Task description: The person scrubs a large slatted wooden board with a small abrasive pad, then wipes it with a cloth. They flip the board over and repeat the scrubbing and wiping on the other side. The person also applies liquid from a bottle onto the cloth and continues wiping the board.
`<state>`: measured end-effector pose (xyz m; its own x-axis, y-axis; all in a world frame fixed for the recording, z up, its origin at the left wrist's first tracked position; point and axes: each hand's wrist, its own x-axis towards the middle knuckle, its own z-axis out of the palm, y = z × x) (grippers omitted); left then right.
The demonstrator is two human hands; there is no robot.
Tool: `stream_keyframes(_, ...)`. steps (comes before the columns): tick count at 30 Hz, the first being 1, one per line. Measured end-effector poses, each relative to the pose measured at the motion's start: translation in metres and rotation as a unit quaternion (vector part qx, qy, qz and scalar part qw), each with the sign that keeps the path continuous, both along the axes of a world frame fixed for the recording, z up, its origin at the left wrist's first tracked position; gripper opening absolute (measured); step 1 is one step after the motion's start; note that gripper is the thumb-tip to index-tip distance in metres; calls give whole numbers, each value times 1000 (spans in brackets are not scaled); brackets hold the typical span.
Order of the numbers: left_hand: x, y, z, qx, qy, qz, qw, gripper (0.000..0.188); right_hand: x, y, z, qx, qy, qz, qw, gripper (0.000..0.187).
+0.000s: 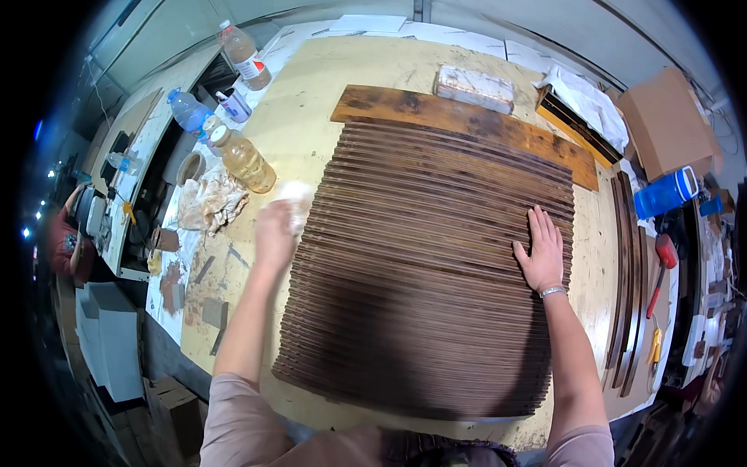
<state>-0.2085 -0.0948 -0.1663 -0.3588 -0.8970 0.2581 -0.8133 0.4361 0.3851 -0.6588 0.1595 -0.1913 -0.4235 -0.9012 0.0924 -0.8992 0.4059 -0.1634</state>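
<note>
A wide row of dark brown wooden slats (pixel 405 257), laid side by side, covers the middle of the worktable. My right hand (pixel 542 253) rests flat on the slats near their right ends, fingers spread, a bracelet on its wrist. Just off the left ends is my left hand (pixel 274 232), smeared by motion and closed around a white cloth (pixel 296 204). Part of that cloth is hidden by the hand. A stained brown board (pixel 459 117) lies along the far edge of the slats.
Left of the slats are a bottle of yellowish liquid (pixel 247 163), a blue-tinted bottle (pixel 189 113) and a stained rag (pixel 214 201). A wrapped block (pixel 475 88) lies at the back. Loose strips (pixel 622 280), a blue jug (pixel 664 194) and a red-headed mallet (pixel 664 253) are at right.
</note>
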Motion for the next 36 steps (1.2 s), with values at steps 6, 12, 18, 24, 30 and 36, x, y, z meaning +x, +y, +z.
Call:
stream_keyframes(6, -115, 96, 36, -244, 12, -258, 935, 23, -2, -3, -3, 9, 23, -2, 1000, 77)
stream_keyframes(12, -158, 172, -8, -40, 50, -441, 895, 28, -7, 0, -6, 4, 19, 3, 1000, 76)
stream_keyframes(18, 39, 63, 2, 3, 40, 26, 999, 26, 0, -2, -5, 0, 14, 0, 1000, 77)
stream_keyframes(24, -66, 106, 30, -195, 56, -184, 962, 11, -3, 0, -5, 3, 24, -1, 1000, 76)
stream_keyframes(30, -94, 114, 3, -50, 16, -166, 985, 20, -6, 2, -3, -8, 29, -3, 1000, 75)
stream_keyframes(36, -88, 89, 31, 84, -200, 9, 976, 72, 1, -2, -3, -6, 10, -12, 1000, 75)
